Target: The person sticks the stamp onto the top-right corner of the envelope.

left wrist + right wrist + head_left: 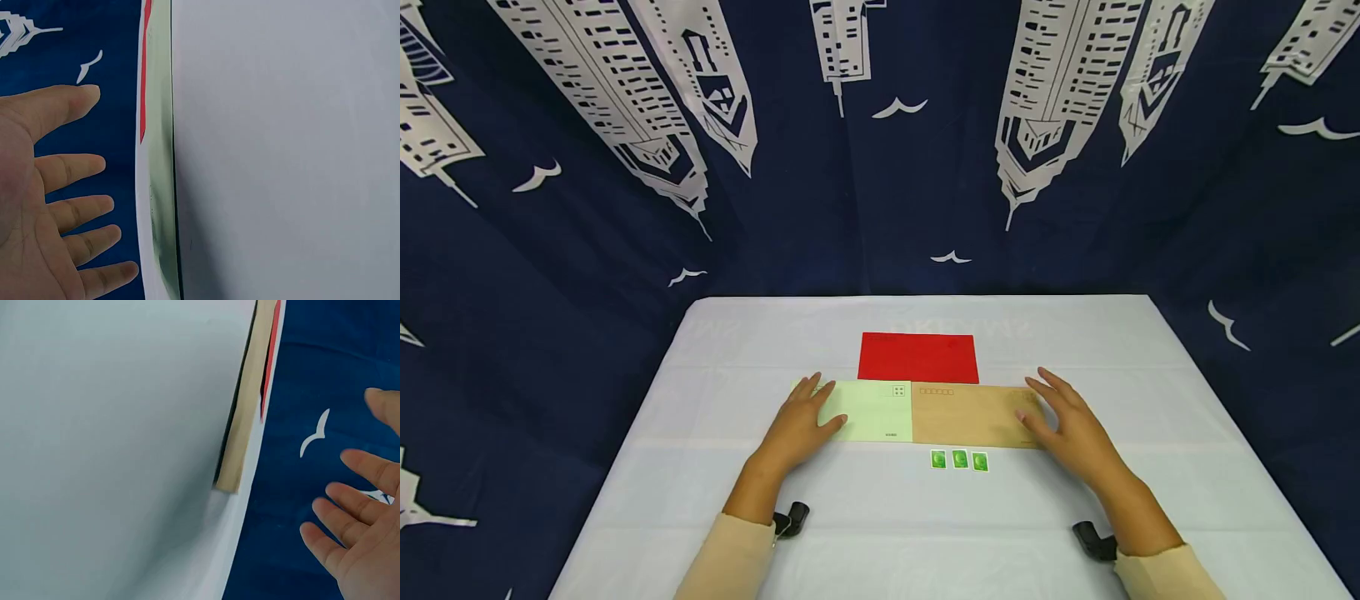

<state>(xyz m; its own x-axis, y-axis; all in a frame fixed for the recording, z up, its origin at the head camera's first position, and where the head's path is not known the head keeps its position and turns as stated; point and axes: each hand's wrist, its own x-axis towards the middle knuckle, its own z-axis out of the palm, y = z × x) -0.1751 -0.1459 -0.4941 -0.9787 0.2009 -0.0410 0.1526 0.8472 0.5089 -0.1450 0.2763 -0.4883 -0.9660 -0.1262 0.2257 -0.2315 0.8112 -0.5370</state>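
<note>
Fingers spread, my left hand (pixel 801 421) hovers over the left end of a pale green envelope (pixel 872 412). My right hand (pixel 1071 429) spreads its fingers over the right end of a tan envelope (pixel 966 414). Both hands hold nothing. The two envelopes lie side by side, edges meeting. Behind them lies a red envelope (pixel 917 357). Three small green stamps with white borders, the left (pixel 938 459), middle (pixel 960 459) and right (pixel 980 462), lie in a row in front of the tan envelope. In the wrist views the left palm (pixel 25 200) and right palm (pixel 375 550) show bare.
A white-covered table (pixel 865 533) carries everything. Its far edge meets a dark blue cloth (pixel 850 208) printed with white buildings and birds. Black wrist devices (pixel 793 518) sit at both cuffs.
</note>
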